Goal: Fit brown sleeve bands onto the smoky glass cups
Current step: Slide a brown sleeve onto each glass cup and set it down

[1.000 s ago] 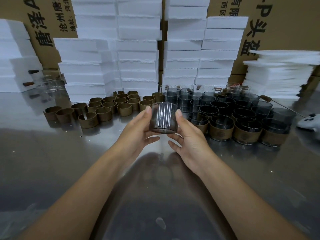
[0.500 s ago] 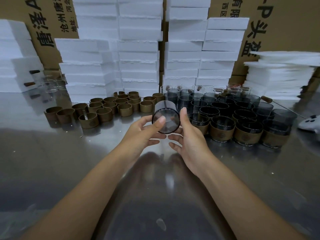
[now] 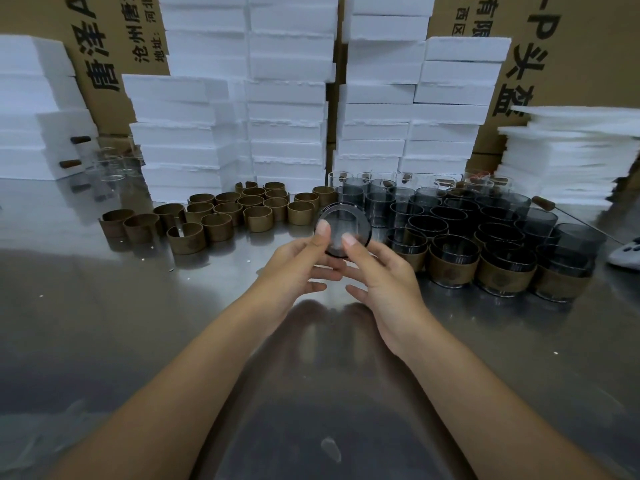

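While I'm holding one bare cup [image 3: 349,218] up off the table [image 3: 138,323], tipped so a round end is facing me, both hands are clamping it. Left hand [image 3: 291,268] is pressing a thumb on that face, right hand [image 3: 384,282] is pressing a thumb beside it, other fingers reaching underneath. No band on it yet, so I'm reading this as the step ahead of fitting: cup picked, being oriented or checked. It's hanging between the loose bands [image 3: 221,216] on the left and the cup stock [image 3: 433,216] on the right, touching neither as far as I can tell.

Next move, as I'm judging it: one hand is going to need freeing to fetch a band from the left pile while the other takes the cup alone. Band then goes over the cup's end and seats low, like the done cups [image 3: 453,268] in the front row. Bands are looking split, so probably spreading a little. Glass is likely slick, so grip needs care.

Hard to make out: whether base or mouth is facing me. Fingers behind the cup are being hidden by it. Back rows of stock are blurring together, count unclear. White thing [image 3: 627,252] at the right edge is getting cut off, can't identify. Foam stacks [image 3: 287,98] are blocking whatever is behind.
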### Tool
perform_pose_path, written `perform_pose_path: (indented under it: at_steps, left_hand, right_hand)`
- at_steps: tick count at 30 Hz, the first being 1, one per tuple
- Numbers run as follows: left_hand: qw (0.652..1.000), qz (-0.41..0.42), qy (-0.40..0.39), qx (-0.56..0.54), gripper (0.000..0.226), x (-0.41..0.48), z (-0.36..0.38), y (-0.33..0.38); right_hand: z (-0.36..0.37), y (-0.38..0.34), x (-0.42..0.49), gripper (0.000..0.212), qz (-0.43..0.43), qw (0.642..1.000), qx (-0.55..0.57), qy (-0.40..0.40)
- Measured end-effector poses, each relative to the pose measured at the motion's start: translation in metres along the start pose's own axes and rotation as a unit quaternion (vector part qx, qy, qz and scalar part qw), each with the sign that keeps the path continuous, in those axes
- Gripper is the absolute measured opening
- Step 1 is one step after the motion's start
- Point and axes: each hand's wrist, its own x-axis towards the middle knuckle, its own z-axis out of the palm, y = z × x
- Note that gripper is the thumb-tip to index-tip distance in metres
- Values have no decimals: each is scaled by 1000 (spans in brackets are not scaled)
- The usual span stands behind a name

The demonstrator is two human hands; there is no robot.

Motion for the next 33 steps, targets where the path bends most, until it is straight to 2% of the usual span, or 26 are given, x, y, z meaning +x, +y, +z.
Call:
perform_pose_path:
  at_steps: [3,6,8,9,11,13,16,18,22,26,33]
  left_hand:
    - [1000,-16,20,-3,74,3,-5,4]
    - [991,14,84,100,39,7,-16,1]
    - [973,48,131,184,14,11,-28,-5]
    - [964,61,151,211,8,14,-35,-7]
    - [937,77,201,276,17,21,-50,-12]
    - [893,80,261,358,24,24,-65,-15]
    - [835,45,315,449,33,26,-84,-18]
    - [811,11,329,483,39,26,-95,-20]
    - [801,-43,329,498,52,24,-111,-25]
    - [798,-82,309,511,55,26,-116,-26]
    - [814,-33,339,471,40,23,-116,-29]
  right_hand:
    - [-1,-1,2,26,16,999,37,18]
    - [-2,-1,4,26,32,998,51,32]
    - [-2,0,4,26,39,997,54,30]
    - [-2,1,4,25,40,997,55,27]
    - [-2,2,4,23,41,997,57,26]
    - [-1,3,4,22,42,997,56,24]
    - [-1,3,4,23,43,997,60,19]
    - [-1,3,5,28,46,997,67,19]
    - [-1,4,6,38,48,996,69,11]
    - [-1,4,7,33,48,996,70,11]
    - [-2,5,7,31,47,996,81,1]
